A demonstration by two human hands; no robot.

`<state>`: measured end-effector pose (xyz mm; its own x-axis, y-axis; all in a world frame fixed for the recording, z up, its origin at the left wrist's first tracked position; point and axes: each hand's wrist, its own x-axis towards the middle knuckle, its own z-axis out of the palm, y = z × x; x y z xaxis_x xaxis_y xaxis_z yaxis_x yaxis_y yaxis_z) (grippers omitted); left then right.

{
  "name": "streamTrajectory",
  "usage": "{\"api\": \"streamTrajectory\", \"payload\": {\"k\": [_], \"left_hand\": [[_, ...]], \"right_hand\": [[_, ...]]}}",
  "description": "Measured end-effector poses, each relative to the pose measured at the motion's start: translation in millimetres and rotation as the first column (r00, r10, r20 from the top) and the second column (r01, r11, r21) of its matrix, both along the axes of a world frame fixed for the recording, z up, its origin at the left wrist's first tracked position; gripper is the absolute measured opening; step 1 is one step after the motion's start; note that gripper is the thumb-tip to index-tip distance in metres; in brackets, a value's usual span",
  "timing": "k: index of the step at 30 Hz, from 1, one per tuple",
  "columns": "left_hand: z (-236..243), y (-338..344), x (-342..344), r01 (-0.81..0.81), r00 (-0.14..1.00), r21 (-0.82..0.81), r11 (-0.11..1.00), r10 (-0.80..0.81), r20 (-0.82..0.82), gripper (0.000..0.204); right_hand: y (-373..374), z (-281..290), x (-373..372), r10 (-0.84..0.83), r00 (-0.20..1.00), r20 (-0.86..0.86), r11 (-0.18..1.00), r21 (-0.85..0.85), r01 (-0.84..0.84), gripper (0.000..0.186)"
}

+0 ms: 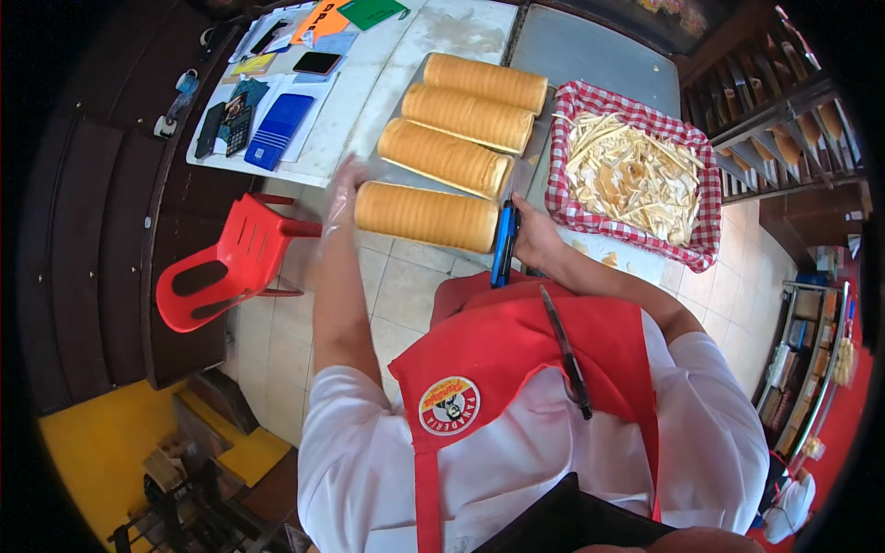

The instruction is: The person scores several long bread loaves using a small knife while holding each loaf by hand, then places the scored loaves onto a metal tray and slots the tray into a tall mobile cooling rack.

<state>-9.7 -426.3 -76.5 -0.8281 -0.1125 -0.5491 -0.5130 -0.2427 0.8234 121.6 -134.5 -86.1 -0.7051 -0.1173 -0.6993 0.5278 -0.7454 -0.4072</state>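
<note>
Several long, golden-brown ridged loaves [426, 217] lie side by side on a metal tray [392, 175] at the table's near edge. My left hand [345, 189], in a clear plastic glove, is at the left end of the nearest loaf; its fingers are blurred, and whether they grip the tray cannot be made out. At the loaf's right end, my right hand [536, 238] is closed around a long blue-and-black tool [504, 244] that resembles a utility knife. The tool stands almost in line with my body, beside the tray's near right corner.
A basket lined with red-and-white checked cloth [555, 189] holds pale strips and shavings right of the loaves. Papers, a phone [317, 63], a calculator [239, 129] and a blue booklet [280, 129] lie at the table's left. A red plastic chair [241, 253] stands left of me.
</note>
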Motion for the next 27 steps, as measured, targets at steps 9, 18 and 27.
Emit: {"api": "streamTrajectory", "payload": {"k": [9,18,27], "left_hand": [[6,-23,62,0.034,0.981,0.342,0.939,0.034,-0.189,0.032],[69,48,98,0.370,0.895,0.574,0.730,-0.115,-0.431,0.067],[77,205,94,0.699,0.637,0.684,0.210,-0.619,-0.460,0.066]], "right_hand": [[19,-80,25,0.295,0.818,-0.494,0.859,0.511,-0.001,0.037],[79,82,15,-0.106,0.873,-0.477,0.981,0.096,0.171,0.041],[184,108,22,-0.280,0.728,-0.626,0.942,-0.032,0.334,0.048]]}}
